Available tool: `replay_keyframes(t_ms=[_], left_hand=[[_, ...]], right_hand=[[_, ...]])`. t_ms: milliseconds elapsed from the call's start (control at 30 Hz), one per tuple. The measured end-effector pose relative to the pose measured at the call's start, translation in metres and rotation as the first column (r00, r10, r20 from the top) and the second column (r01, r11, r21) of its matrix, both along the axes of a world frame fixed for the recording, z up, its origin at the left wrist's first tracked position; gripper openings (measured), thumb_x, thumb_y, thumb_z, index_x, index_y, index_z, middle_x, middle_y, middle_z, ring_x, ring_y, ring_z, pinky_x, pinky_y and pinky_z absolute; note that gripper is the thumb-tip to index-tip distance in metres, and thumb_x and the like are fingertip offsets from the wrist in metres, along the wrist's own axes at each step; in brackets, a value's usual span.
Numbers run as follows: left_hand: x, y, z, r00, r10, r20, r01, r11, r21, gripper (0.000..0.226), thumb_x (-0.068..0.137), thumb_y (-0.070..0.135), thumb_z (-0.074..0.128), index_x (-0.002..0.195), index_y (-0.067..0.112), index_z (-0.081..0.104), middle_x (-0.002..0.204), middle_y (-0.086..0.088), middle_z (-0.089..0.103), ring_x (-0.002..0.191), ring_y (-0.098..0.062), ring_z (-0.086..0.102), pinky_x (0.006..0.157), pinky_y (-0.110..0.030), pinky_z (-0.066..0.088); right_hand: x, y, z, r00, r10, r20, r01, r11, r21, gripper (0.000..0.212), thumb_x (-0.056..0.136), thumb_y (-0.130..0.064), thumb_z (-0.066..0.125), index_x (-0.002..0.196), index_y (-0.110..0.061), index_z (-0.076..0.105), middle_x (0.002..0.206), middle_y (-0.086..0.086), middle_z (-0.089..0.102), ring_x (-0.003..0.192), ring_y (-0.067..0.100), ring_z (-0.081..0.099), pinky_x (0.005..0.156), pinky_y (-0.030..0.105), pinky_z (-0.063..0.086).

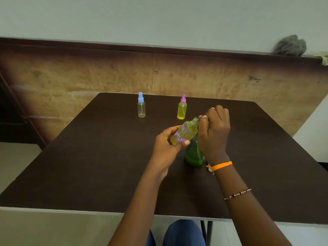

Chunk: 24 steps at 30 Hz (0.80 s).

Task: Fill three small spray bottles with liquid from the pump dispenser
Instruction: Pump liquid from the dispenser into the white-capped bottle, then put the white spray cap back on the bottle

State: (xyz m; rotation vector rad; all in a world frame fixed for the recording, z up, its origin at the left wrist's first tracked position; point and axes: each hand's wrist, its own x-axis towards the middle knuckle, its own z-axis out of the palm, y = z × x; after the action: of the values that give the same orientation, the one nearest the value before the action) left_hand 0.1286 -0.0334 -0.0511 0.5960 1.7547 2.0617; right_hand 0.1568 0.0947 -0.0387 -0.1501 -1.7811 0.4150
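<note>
Both hands, left hand [166, 144] and right hand [213, 130], hold tilted yellow bottle [184, 133].

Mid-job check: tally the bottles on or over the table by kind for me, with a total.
Small spray bottles: 3 (blue-capped bottle, looks empty; pink-capped bottle, yellow liquid; flower-print bottle, yellow liquid, held in the left hand)
Green dispenser bottle: 1, partly behind the right hand
Total: 4

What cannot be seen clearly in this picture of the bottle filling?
- Head view: the pump head of the green dispenser is hidden behind the right hand.
- Head view: what the right hand holds at the neck of the tilted bottle, held by the left hand, is covered by its fingers.
- Head view: the blue-capped bottle looks clear; its liquid level is too small to tell.
</note>
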Motion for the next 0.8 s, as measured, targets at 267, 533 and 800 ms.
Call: replay_keyframes(t_ms=[267,533,800], left_hand=[[0.002,0.001,-0.003,1.000,0.013,-0.014,-0.013,1.000,0.007,0.041,0.079,-0.004,0.067,0.111,0.021,0.059,0.101,0.008,0.064,0.089,0.000,0.062,0.077,-0.014,0.052],[0.006,0.005,-0.014,0.999,0.016,-0.039,-0.016,1.000,-0.003,0.040,0.083,0.002,0.065,0.120,0.014,0.057,0.106,0.005,0.066,0.095,-0.002,0.062,0.077,-0.013,0.050],[0.011,-0.003,-0.021,0.999,0.037,-0.027,-0.036,0.999,0.014,0.041,0.082,-0.003,0.064,0.121,0.009,0.057,0.106,0.002,0.066,0.091,0.000,0.062,0.076,-0.010,0.049]], right_hand=[[-0.001,-0.001,-0.007,1.000,-0.012,-0.008,0.012,0.999,0.036,0.023,0.084,-0.004,0.039,0.062,-0.004,0.044,0.068,0.015,0.044,0.069,0.024,0.033,0.058,0.039,0.032],[0.012,-0.004,0.003,0.996,0.058,0.066,-0.049,0.990,-0.131,0.029,0.088,-0.012,0.040,0.068,0.001,0.056,0.072,0.010,0.048,0.071,0.025,0.045,0.063,0.031,0.036],[0.042,-0.005,0.015,0.985,0.168,-0.048,-0.173,0.892,-0.418,0.028,0.086,-0.004,0.044,0.094,-0.016,0.069,0.093,-0.003,0.066,0.087,0.008,0.060,0.076,0.019,0.045]])
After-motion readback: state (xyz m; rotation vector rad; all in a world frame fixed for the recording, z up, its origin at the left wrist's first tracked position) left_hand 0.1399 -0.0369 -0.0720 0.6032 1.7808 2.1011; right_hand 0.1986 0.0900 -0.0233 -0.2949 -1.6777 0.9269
